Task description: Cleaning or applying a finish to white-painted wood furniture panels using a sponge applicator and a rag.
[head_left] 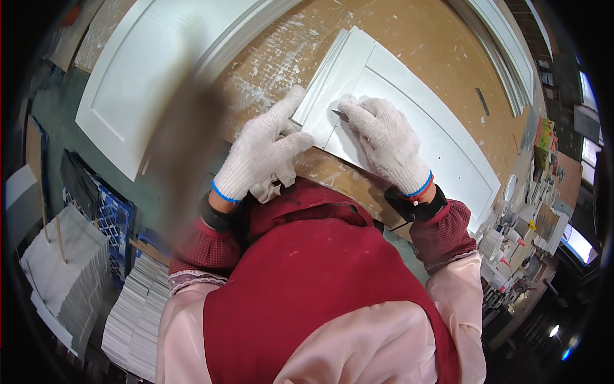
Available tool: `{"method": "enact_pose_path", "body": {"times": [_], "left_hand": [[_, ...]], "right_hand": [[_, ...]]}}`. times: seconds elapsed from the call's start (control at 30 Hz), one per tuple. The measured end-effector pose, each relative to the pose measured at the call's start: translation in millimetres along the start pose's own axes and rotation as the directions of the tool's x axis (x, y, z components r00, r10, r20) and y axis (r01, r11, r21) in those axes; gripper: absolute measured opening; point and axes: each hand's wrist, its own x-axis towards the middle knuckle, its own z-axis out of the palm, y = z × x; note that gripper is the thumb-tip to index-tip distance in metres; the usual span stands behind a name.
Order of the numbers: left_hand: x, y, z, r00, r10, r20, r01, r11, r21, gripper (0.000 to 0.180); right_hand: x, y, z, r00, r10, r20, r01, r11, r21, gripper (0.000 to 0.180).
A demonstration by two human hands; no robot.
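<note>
While my right hand (pixel 390 144) pinches a thin dark blade (pixel 339 115) against the white panel (pixel 409 121) on the workbench (pixel 416 38), my left hand (pixel 262 150) lies with fingers spread flat, pinning the panel's near corner. The seam work looks barely begun to me. I count one blade, two gloves, three panels.

bare workbench (pixel 409 38) beyond, large white door (pixel 147 70) left

Paint-smeared brown workbench (pixel 409 38), white panelled cabinet door (pixel 416 121) lying flat on it, larger white door (pixel 147 70) alongside
</note>
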Motion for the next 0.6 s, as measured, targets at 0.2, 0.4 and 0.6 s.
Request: {"method": "enact_pose_path", "body": {"times": [0.2, 0.4, 0.6], "left_hand": [[0.7, -0.4, -1.2, 1.0, -0.007, -0.001, 0.007, 0.998, 0.058, 0.072], [-1.4, 3.9, -0.9, 0.999, -0.041, -0.003, 0.041, 0.998, 0.048, 0.072], [-1.8, 6.5, -0.3, 0.998, -0.054, -0.017, 0.055, 0.998, 0.033, 0.07]], "right_hand": [[-1.0, -1.8, -5.7, 0.991, -0.087, 0.102, 0.094, 0.993, -0.067, 0.025], [2.2, 2.9, -8.1, 0.971, -0.128, 0.2, 0.142, 0.988, -0.058, 0.024], [1.9, 5.5, -4.5, 0.997, 0.028, 0.067, -0.031, 0.998, 0.047, 0.024]]}}
